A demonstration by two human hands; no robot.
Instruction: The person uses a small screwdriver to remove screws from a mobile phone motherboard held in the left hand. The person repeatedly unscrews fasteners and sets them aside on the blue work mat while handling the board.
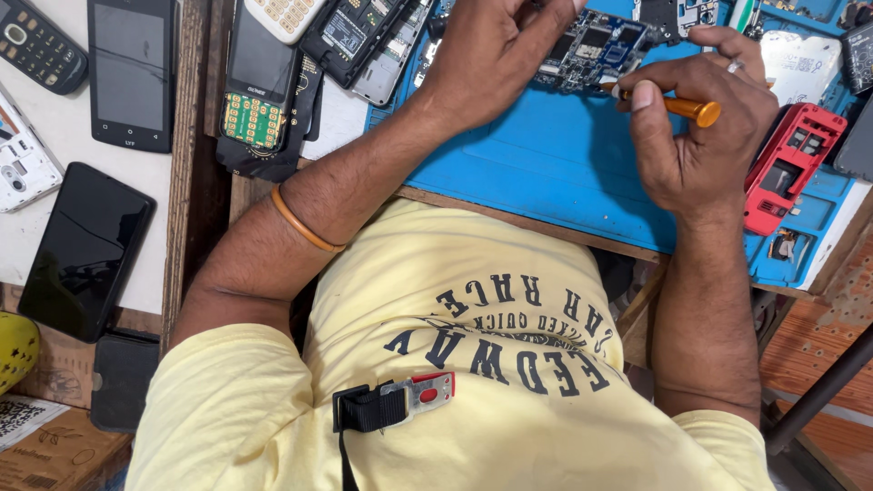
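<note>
Phone repair bench, seen from the head camera looking down at the person's own arms. The left hand (491, 55) is curled down onto a bare circuit board (591, 45), fingers pinning its left end against the blue work mat (546, 164). The right hand (700, 127) is closed around a small precision screwdriver (677, 105) with an orange-gold handle, thumb and forefinger pinching it, tip pointed left at the board's lower edge. The tip itself is too small to make out, so I can't tell if it's seated in a screw or just touching the board.

The board sits near the top of the mat, between the two hands. A red phone housing (787, 168) lies just right of the right hand (opened up, insides showing). Off to the left there's a pile of handsets: a keypad phone with exposed yellow-green contacts (257, 86), a black smartphone (132, 73) and another black one lying face up (86, 250) on the white surface.

What I'd worry about: if that driver slips, the tip skates over the board and could gouge a trace or knock a tiny component off. The left hand only holds one end, so the board could pivot under pressure. And a loose screw on a mat that cluttered would likely roll off and vanish.
</note>
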